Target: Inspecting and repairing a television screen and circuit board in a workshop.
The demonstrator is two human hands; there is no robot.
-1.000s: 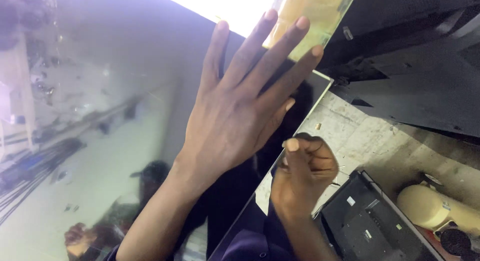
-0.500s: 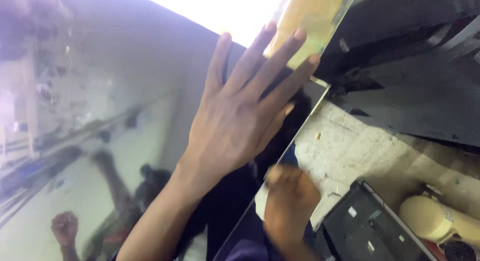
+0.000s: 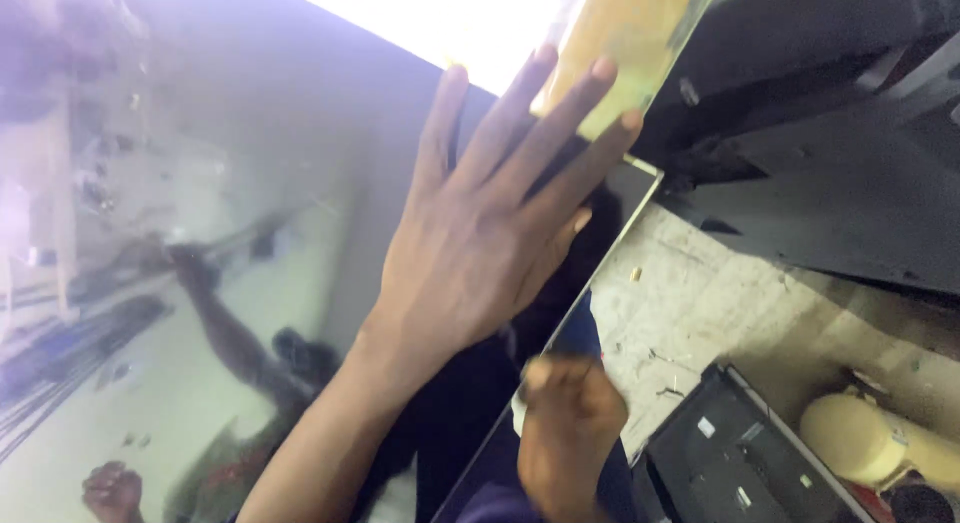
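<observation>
A large glossy dark panel (image 3: 250,183) lies tilted across the left of the view and mirrors the room and a person. My left hand (image 3: 480,243) rests flat on it with the fingers spread, and the fingertips reach a yellowish strip (image 3: 625,43) at the panel's top corner. Lower down, my right hand (image 3: 565,423) is curled into a fist at the panel's right edge. It is blurred, and nothing shows in it. Blue fabric (image 3: 575,333) sits just above that fist.
To the right of the panel is a scuffed pale work surface (image 3: 720,303) with a small screw (image 3: 634,274) on it. A black boxy device (image 3: 730,463) and a cream rounded object (image 3: 860,438) sit at lower right. A dark housing (image 3: 830,183) fills the upper right.
My right fist has dropped lower along the panel's edge and is now blurred. My left hand stays flat on the panel.
</observation>
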